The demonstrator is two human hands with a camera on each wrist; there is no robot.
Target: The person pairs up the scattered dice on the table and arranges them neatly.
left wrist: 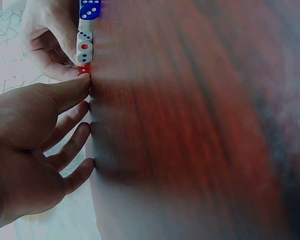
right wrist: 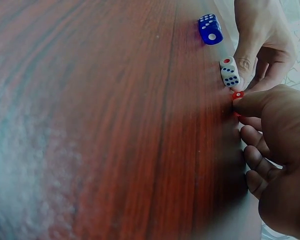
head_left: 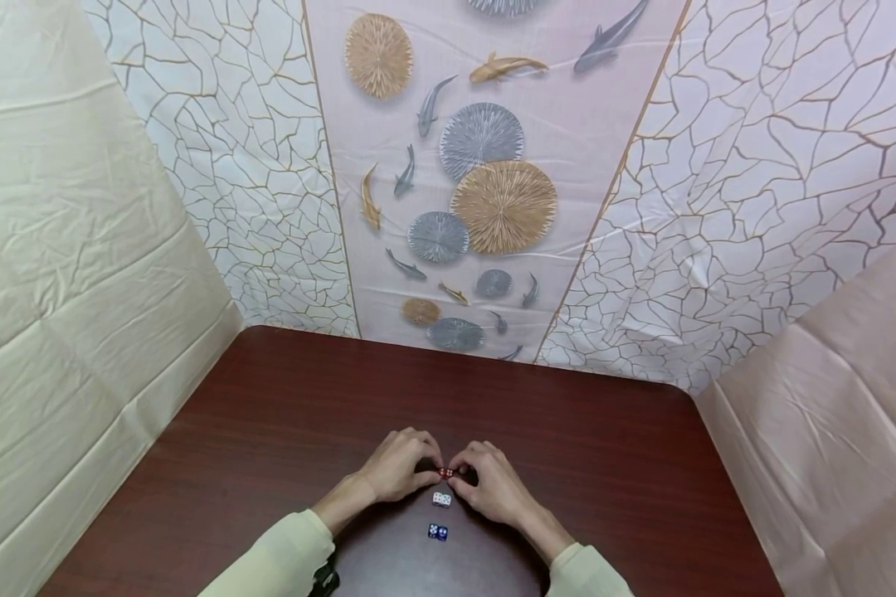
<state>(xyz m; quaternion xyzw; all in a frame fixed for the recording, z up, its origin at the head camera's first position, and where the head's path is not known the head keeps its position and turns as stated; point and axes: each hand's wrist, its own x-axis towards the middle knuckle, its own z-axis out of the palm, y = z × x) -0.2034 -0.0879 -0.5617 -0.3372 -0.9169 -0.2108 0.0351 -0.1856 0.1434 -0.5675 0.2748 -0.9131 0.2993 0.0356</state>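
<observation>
Two small red dice (head_left: 445,473) sit side by side on the table between my hands. From the left, my left hand (head_left: 399,466) pinches one between thumb and forefinger; my right hand (head_left: 491,481) pinches the other from the right. In the left wrist view the thumb partly covers the red die (left wrist: 83,70), and the other fingertips rest on the tabletop. The right thumb likewise hides much of the red die (right wrist: 238,94) in the right wrist view. A pair of white dice (head_left: 441,499) lies just nearer to me, touching each other. Closer still is a pair of blue dice (head_left: 437,532).
The dark reddish-brown table (head_left: 306,390) has rounded far corners. Behind it hangs a patterned cloth (head_left: 448,274) with fish and round shapes. Plain cream cloth (head_left: 82,315) walls the left side, and another pale cloth (head_left: 829,431) the right. A dark object (head_left: 324,579) shows by the left sleeve.
</observation>
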